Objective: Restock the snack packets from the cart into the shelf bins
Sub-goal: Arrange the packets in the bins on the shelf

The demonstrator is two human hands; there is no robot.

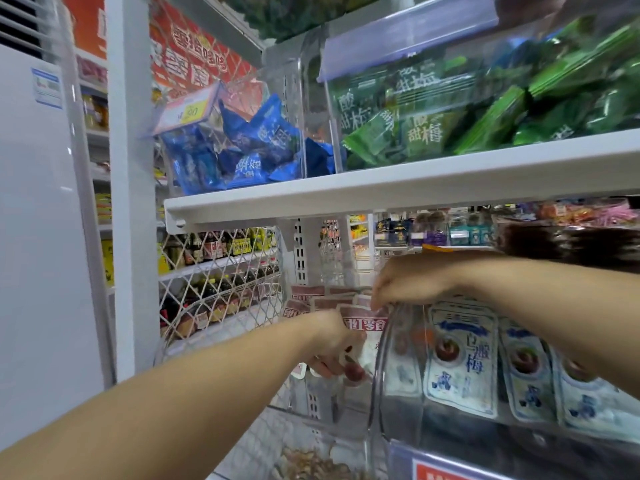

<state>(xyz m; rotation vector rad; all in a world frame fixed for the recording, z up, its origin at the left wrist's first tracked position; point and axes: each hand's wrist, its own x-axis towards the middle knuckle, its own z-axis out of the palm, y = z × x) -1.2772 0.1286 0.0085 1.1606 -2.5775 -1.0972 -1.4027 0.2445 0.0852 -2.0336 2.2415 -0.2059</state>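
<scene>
Red-topped packet (363, 323): left fingers (325, 367) pinch below, right fingers (379, 299) touch top

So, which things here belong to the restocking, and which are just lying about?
In the job: left hand, right hand, red-and-white snack packets.
Lying about: blue-and-white plum packets, green packets, blue packets, sauce bottles, air conditioner.

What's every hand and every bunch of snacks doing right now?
left hand: holds the red packets low down.
right hand: fingertips at their top edge; grip unclear.
red packets: standing upright in a clear bin.
green packets: piled high, bin full.
blue packets: loosely piled.
white packets: standing in a row.
</scene>
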